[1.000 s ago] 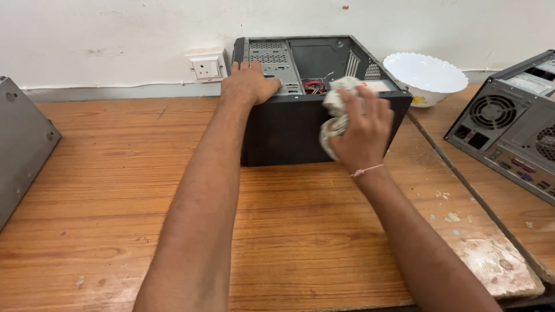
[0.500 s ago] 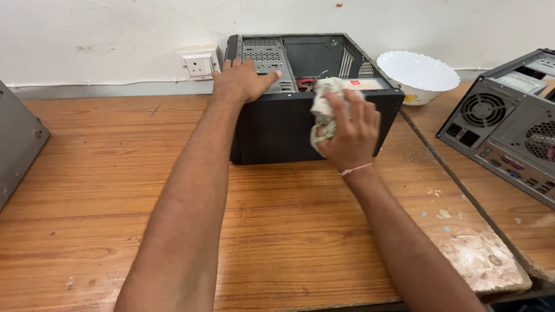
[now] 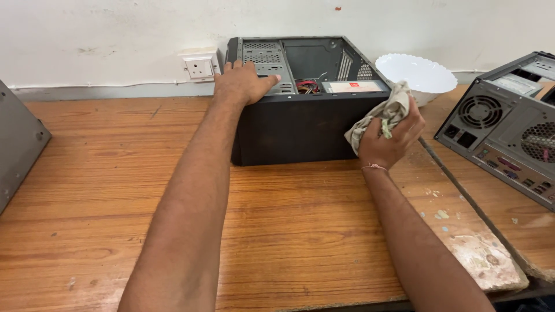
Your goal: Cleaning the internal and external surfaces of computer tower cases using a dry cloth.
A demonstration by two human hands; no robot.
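1. Open black metal computer case (image 3: 306, 124) lies on its side on the brown wooden table (image 3: 115, 190), back against the white wall (image 3: 115, 29). Open side faces up: grey drive bays, red wiring and a power supply box visible inside.
2. Left hand (image 3: 243, 82) rests flat on the case's top front-left edge, fingers spread over the rim, not clenched.
3. Right hand (image 3: 388, 138) is clenched around a crumpled pale grey-white cloth rag (image 3: 381, 115), pressed at the case's front-right corner.
4. White scalloped plastic bowl (image 3: 417, 74) sits just behind and right of the case, near the wall.
5. Second grey computer case (image 3: 509, 133), rear fan and ports facing the camera, sits on the adjoining table at right, well apart from the hands.
6. White wall socket (image 3: 199, 66) just left of the case. Grey metal panel (image 3: 17, 144) at far left edge.
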